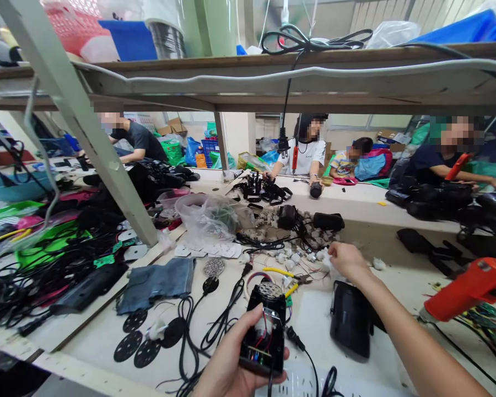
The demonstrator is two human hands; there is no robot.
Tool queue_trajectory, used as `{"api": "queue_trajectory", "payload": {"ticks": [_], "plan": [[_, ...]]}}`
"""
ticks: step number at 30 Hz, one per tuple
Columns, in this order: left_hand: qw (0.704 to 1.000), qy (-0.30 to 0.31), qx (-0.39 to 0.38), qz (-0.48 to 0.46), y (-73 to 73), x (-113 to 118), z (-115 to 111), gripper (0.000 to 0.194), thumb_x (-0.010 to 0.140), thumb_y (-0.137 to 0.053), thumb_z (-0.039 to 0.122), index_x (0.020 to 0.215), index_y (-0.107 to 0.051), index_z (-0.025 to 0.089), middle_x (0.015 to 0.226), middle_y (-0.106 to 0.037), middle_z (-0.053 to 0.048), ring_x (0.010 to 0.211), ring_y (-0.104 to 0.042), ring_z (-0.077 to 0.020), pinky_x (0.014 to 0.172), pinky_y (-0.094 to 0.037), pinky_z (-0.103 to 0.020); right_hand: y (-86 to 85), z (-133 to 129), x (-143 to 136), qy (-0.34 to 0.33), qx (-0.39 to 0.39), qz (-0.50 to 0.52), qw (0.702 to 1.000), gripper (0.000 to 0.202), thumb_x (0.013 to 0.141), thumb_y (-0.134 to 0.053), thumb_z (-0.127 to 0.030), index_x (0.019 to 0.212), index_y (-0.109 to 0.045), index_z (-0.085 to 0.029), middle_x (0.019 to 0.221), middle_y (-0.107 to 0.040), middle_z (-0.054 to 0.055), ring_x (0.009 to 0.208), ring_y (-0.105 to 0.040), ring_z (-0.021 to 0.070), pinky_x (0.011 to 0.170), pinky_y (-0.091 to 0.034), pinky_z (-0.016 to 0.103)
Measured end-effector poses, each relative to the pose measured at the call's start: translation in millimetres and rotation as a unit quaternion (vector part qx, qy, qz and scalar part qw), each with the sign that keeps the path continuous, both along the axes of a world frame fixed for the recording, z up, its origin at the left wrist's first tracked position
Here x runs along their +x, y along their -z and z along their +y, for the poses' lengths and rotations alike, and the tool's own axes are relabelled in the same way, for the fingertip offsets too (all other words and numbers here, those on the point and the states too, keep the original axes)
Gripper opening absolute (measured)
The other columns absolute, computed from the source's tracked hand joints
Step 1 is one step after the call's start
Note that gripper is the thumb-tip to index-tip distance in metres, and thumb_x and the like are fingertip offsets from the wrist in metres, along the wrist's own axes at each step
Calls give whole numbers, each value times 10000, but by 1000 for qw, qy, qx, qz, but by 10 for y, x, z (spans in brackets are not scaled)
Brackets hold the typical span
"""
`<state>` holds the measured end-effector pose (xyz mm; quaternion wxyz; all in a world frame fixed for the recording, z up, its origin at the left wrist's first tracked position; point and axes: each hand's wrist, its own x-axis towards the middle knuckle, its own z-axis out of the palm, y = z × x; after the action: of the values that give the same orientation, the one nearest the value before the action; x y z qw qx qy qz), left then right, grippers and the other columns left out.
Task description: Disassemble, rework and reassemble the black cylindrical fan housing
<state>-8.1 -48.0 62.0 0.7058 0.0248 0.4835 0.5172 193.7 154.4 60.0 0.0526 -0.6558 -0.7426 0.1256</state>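
Note:
My left hand (235,353) is wrapped round an open black device housing (264,347), with wires and a small board showing inside and a round perforated metal disc at its top. My right hand (349,259) reaches forward with its fingers pinched at a whitish, translucent bit beside the pile of small white parts (291,256); what it grips is too small to name. Below my right hand lies a black casing (349,320). Yellow-handled pliers (291,288) rest just beyond the housing, near a black power cord (227,314).
An orange-red power tool (469,289) is at the right. Grey cloth (157,284) and black discs (128,346) lie left. A slanted post (86,121) and overhead shelf (248,82) cross the view. Several people sit across the table; a plug (283,140) hangs down.

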Motion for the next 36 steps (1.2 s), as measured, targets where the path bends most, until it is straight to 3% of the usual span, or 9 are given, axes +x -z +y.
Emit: {"api": "queue_trajectory", "payload": {"ticks": [2,4,7,9,14,19,23,28,36], "plan": [[1000,12,14,8,39,24,9,250,823,-717,343,905,-610,132,703,-705,-72,630,-705,-242,518,-550,-326,-182,-231,-132,-34,30,59,997,187,964,-566,-82,1112,-650,-160,1017,-678,71,965,-647,181,884,-510,296],[999,27,28,13,82,63,16,277,802,-728,376,897,-600,150,698,-698,-60,628,-702,-240,515,-549,-324,-293,-507,-309,-100,32,120,987,211,967,-595,-143,1154,-644,-227,964,-683,1,858,-658,133,772,-520,217],[998,51,43,19,121,124,9,304,811,-698,415,946,-573,172,722,-700,-55,646,-703,-244,513,-538,-315,-310,-826,-532,-250,82,235,936,175,897,-640,-84,1001,-709,-206,890,-665,6,811,-638,152,736,-500,245],[996,68,49,29,129,144,-11,321,820,-683,422,990,-552,184,737,-697,-48,662,-705,-242,526,-536,-312,-273,-920,-572,-323,101,234,912,177,866,-641,-46,945,-731,-176,861,-641,31,815,-615,175,742,-479,273],[990,113,62,62,144,139,-61,342,820,-660,455,1008,-526,204,750,-675,-28,677,-706,-249,524,-524,-309,-275,-963,-423,-427,55,126,894,365,820,-612,23,1131,-679,-157,965,-637,57,916,-586,200,788,-453,280],[981,152,87,82,118,205,-62,423,808,-660,457,1135,-510,236,775,-642,3,697,-711,-270,522,-521,-324,-392,-1026,-409,-443,115,-3,889,181,800,-568,26,894,-635,-114,836,-640,78,786,-574,210,695,-424,286],[977,163,102,91,70,256,-46,460,802,-662,458,1176,-511,236,786,-632,3,699,-708,-269,521,-511,-319,-402,-1050,-422,-451,167,-83,873,107,851,-552,-30,884,-618,-108,776,-630,94,690,-543,208,605,-361,294],[974,173,99,104,26,265,-38,441,807,-659,448,1157,-517,221,753,-633,3,689,-710,-266,498,-494,-294,-362,-1053,-349,-458,174,-51,870,139,861,-514,-23,899,-572,-144,807,-609,66,679,-504,182,583,-324,277],[972,180,105,110,21,306,-19,457,792,-669,429,1168,-518,218,770,-651,-5,675,-709,-260,465,-494,-285,-297,-995,-288,-449,145,-30,881,269,790,-540,8,999,-511,-158,920,-583,70,835,-534,216,707,-435,298]]}}
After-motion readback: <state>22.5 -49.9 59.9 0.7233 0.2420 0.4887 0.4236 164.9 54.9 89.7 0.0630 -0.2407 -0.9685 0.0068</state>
